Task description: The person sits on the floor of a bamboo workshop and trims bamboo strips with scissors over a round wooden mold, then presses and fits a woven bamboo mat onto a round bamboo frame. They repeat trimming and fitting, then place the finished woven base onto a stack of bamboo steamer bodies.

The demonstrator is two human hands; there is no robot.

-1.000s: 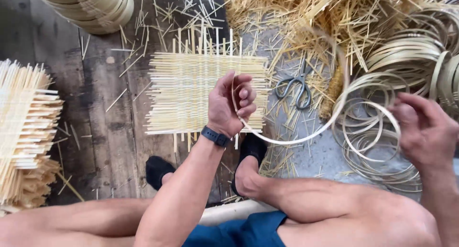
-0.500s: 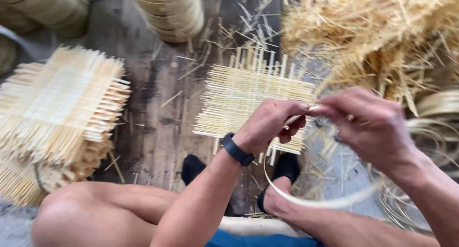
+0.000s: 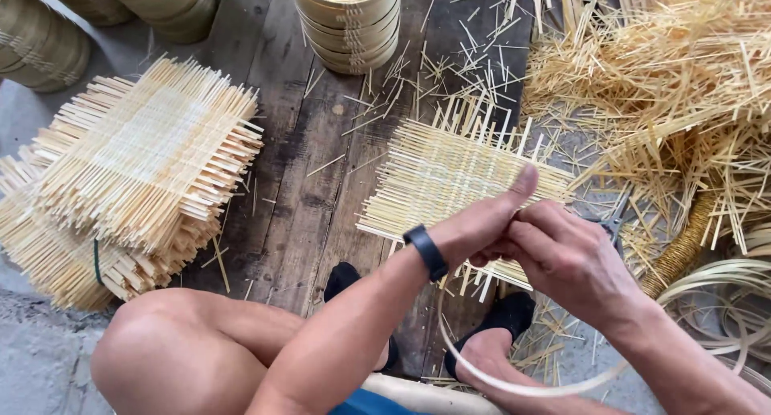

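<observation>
My left hand (image 3: pixel 482 222) and my right hand (image 3: pixel 566 254) meet above my knees, both pinching the ends of a thin bent bamboo strip (image 3: pixel 522 387) that loops down below them in a ring. A black band sits on my left wrist (image 3: pixel 426 250). Under the hands, on the dark wooden floor, lies a flat woven bamboo mat (image 3: pixel 450 174) with loose stick ends poking out all round. My two feet in black socks (image 3: pixel 506 315) rest at its near edge.
A stack of several finished woven mats (image 3: pixel 136 166) lies at the left. Round bamboo baskets (image 3: pixel 345 18) stand stacked at the top. A heap of bamboo offcuts (image 3: pixel 675 86) and coiled strips (image 3: pixel 723 303) fill the right side; scissors (image 3: pixel 614 218) lie partly hidden behind my right hand.
My right hand has come in from the far right to meet the left one, closing the long strip into a loop. My view has shifted left, showing the mat stack.
</observation>
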